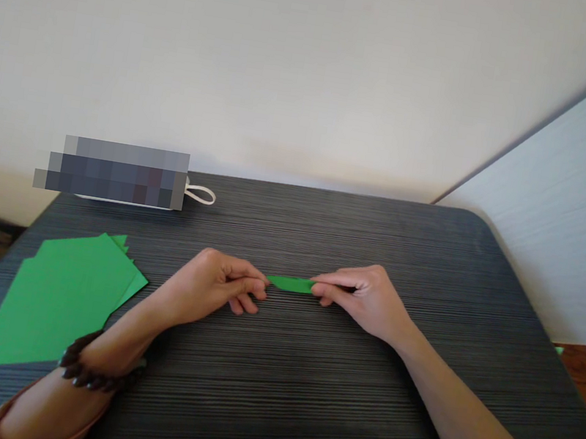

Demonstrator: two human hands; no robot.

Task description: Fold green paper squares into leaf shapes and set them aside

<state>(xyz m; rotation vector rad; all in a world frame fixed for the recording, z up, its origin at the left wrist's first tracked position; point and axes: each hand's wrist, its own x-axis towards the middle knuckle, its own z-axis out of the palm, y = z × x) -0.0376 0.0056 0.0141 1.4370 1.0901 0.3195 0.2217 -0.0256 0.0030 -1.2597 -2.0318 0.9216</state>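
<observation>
A small folded piece of green paper [291, 284] is held just above the dark striped table [300, 384], seen edge-on as a thin strip. My left hand [216, 285] pinches its left end with fingers closed. My right hand [364, 297] pinches its right end, fingers pressed together. A dark bead bracelet sits on my left wrist.
A stack of green paper sheets [63, 298] lies on the table's left side. A white object with a loop strap [200, 195], partly blurred out, rests at the back left edge. A pale wall panel [565, 218] borders the table on the right.
</observation>
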